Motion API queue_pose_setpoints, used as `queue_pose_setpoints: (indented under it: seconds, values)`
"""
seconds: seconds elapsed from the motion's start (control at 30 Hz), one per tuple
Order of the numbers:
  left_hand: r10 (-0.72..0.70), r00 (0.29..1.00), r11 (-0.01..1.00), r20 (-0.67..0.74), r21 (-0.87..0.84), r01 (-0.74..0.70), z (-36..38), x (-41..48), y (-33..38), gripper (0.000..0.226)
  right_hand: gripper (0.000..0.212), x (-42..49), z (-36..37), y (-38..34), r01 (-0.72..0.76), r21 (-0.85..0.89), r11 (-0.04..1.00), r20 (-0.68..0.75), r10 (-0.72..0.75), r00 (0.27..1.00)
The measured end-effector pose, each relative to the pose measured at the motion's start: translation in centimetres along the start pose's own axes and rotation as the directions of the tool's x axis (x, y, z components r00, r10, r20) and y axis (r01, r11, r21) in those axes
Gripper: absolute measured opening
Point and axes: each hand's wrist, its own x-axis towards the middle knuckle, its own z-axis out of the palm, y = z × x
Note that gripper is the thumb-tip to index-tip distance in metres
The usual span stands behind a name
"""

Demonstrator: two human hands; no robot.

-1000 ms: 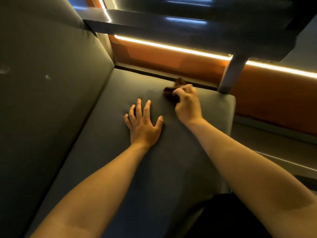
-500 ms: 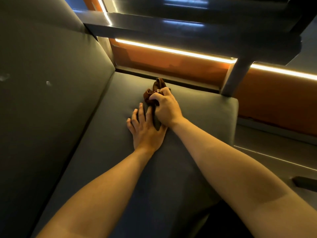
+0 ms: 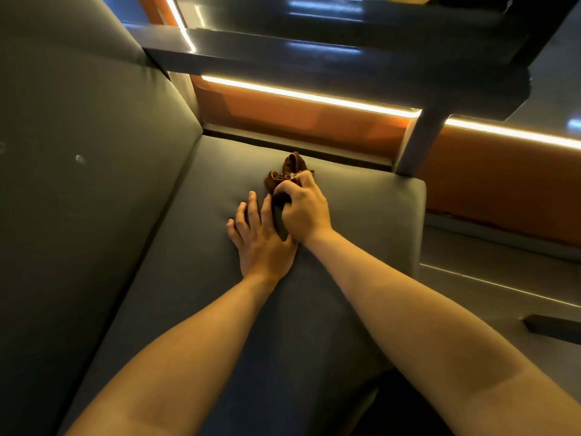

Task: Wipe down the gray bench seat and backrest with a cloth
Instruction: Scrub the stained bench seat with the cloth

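I have the left hand (image 3: 261, 243) flat on the seat (image 3: 176, 294), palm down, fingers straight and slightly spread, holding nothing. The right hand (image 3: 303, 212) lies just beside it, and on my feed its heel overlaps the thumb side of the left hand, so the two touch. The right hand's fingers are curled round the cloth (image 3: 284, 173), knuckles up, and they grip it bunched into a wad. The cloth is brown and crumpled; most of it sticks out past the fingertips toward the far end of the seat, and a darker fold shows under the palm, between the two hands. It rests on the cushion near the far edge, a little short of the dark gap where the seat ends. I cannot tell how hard it is pressed down. The backrest (image 3: 78, 184) rises on the left, meeting the seat along a long seam, and I can see two small pale spots (image 3: 80, 159) on its fabric. Beyond the seat an orange panel (image 3: 298, 124) runs across, with a bright light strip (image 3: 314, 97) along its top. A gray table leg (image 3: 418, 143) stands at the far right corner of the seat, under a dark tabletop (image 3: 345, 67). Both forearms are bare and reach in from the bottom of the view.
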Motion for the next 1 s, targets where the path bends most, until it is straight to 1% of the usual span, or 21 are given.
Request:
queue_pose_setpoints:
  seconds: [0.1,0.13,0.17,0.23,0.3,0.37,0.4,0.5,0.57,0.6,0.67,0.77,0.83,0.9,0.93,1.0]
  values:
    - [-0.012,1.000,1.000,-0.001,-0.009,0.012,-0.1,0.0,0.0,0.076,0.023,-0.5,-1.2,1.2,0.129,-0.075,0.989,0.058,-0.125,0.990]
    - [-0.014,1.000,1.000,0.004,-0.008,0.014,-0.1,0.0,0.0,0.075,0.024,-0.3,-1.7,2.0,0.147,-0.107,0.983,0.068,-0.140,0.988]
    - [-0.013,1.000,1.000,0.007,-0.002,0.013,-0.1,0.1,0.0,0.075,0.024,0.0,-2.3,3.0,0.131,-0.131,0.983,0.052,-0.125,0.991]
    - [-0.012,1.000,1.000,0.020,0.000,0.012,-0.1,0.2,0.0,0.075,0.027,0.7,-3.4,4.6,-0.001,-0.140,0.990,-0.041,-0.004,0.999]
    - [-0.010,1.000,1.000,0.022,-0.003,0.010,0.0,0.2,0.0,0.074,0.031,1.3,-3.8,5.1,-0.162,-0.125,0.979,-0.132,0.145,0.981]
    - [-0.009,1.000,1.000,0.018,-0.012,0.009,0.1,0.2,-0.1,0.074,0.032,1.4,-3.1,4.2,-0.237,-0.127,0.963,-0.151,0.217,0.964]
    - [-0.006,1.000,1.000,0.015,-0.019,0.006,0.1,0.2,-0.2,0.075,0.032,1.1,-2.5,3.4,-0.229,-0.120,0.966,-0.134,0.212,0.968]
    - [0.016,1.000,0.998,0.001,-0.057,-0.016,-0.1,0.0,-0.3,0.081,0.026,-0.4,-0.5,0.9,-0.091,-0.088,0.992,-0.030,0.089,0.996]
    - [0.023,1.000,0.995,0.021,-0.102,-0.021,-0.4,0.0,-0.3,0.084,0.021,-1.4,0.2,-0.1,-0.042,-0.032,0.999,0.034,0.043,0.998]
    - [0.019,0.999,0.991,0.044,-0.133,-0.013,-0.8,0.0,-0.3,0.085,0.020,-1.9,0.3,-0.4,-0.057,0.023,0.998,0.067,0.055,0.996]
    - [0.010,0.995,0.975,0.099,-0.220,0.012,-1.7,0.1,-0.3,0.087,0.022,-2.5,0.0,-0.7,-0.144,0.158,0.977,0.141,0.122,0.982]
    - [0.028,0.983,0.936,0.181,-0.349,0.038,-3.5,-0.4,-0.3,0.090,0.032,-4.0,-0.6,-1.7,-0.277,0.355,0.893,0.228,0.205,0.952]
    - [0.040,0.981,0.902,0.190,-0.430,0.046,-4.3,-1.9,-0.2,0.085,0.032,-5.7,-0.9,-3.1,-0.361,0.524,0.771,0.264,0.257,0.930]
    - [0.057,0.982,0.835,0.180,-0.548,0.052,-4.4,-3.9,-0.7,0.081,0.033,-7.5,-0.9,-4.3,-0.425,0.662,0.617,0.300,0.302,0.905]
    - [0.075,0.982,0.786,0.173,-0.616,0.048,-4.4,-4.9,-1.1,0.082,0.032,-8.4,-0.8,-4.7,-0.447,0.703,0.553,0.322,0.313,0.893]
    - [0.089,0.984,0.706,0.152,-0.707,0.045,-4.6,-6.4,-2.1,0.084,0.027,-9.7,-0.5,-5.6,-0.490,0.721,0.491,0.371,0.323,0.870]
